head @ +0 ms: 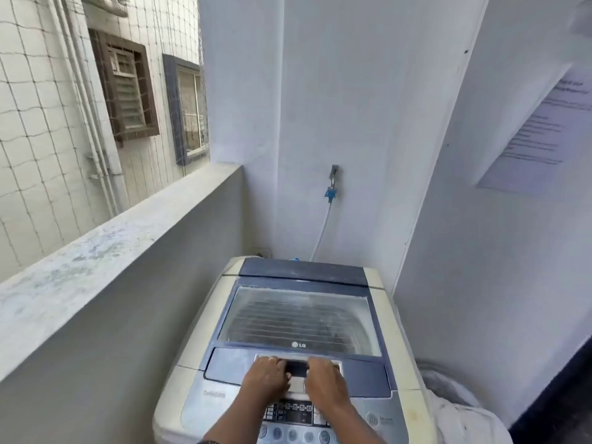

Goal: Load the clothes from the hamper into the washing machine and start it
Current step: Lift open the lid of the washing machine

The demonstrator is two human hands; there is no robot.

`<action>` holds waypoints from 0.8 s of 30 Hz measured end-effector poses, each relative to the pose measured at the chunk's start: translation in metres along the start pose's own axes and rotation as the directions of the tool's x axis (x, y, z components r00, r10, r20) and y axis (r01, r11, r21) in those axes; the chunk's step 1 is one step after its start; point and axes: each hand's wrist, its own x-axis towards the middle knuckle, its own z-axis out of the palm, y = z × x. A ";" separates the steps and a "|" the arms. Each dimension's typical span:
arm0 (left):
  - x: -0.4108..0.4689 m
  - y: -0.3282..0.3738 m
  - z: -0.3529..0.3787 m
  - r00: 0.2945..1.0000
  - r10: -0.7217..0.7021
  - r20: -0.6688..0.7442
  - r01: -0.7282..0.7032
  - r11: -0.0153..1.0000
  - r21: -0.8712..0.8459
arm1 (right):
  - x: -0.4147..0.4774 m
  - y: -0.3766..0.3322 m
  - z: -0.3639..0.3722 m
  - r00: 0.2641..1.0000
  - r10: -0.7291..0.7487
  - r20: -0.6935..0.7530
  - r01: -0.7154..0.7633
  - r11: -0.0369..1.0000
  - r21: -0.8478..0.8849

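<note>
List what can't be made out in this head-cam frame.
1. Drum contents: head view, dusty glass lid obscures them.
2. Control panel labels: head view, too small, partly behind both forearms.
3. Fingertips of left hand and right hand: head view, curled into the lid handle.
4. Wall notice text: head view, blurred.
5. White cloth bundle: head view, cut by the bottom edge.

A home's laundry balcony: a washing machine (298, 318) is standing under the fingers (273, 364), a hose (323, 230) is hanging from a wall tap (334, 173) beyond them, netting (38, 129) is screening neighbouring windows (128, 88) to their left.
</note>
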 end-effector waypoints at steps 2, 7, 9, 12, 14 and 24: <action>0.000 -0.001 0.011 0.999 -0.035 0.009 0.035 0.999 -0.008 | 0.000 0.006 0.010 0.999 -0.010 0.032 0.010 1.000 -0.003; 0.000 -0.003 0.018 0.999 -0.034 0.010 0.034 0.999 -0.034 | 0.000 0.016 0.023 0.991 -0.046 0.127 0.054 0.997 -0.054; 0.001 -0.004 0.017 0.999 -0.035 0.034 0.036 0.999 -0.031 | 0.001 0.017 0.020 0.983 -0.048 0.176 0.059 0.996 -0.063; 0.002 -0.004 0.016 0.999 -0.025 0.037 0.026 0.999 -0.047 | 0.003 0.016 0.015 0.975 -0.042 0.220 0.055 0.997 -0.054; 0.003 -0.007 0.013 1.000 0.001 0.025 0.000 0.999 -0.032 | 0.004 0.014 0.011 0.976 -0.044 0.213 0.053 0.998 -0.037; -0.001 -0.022 -0.041 0.951 0.173 -0.255 -0.143 0.981 0.134 | 0.017 -0.002 -0.051 0.987 -0.123 0.098 0.136 0.982 -0.135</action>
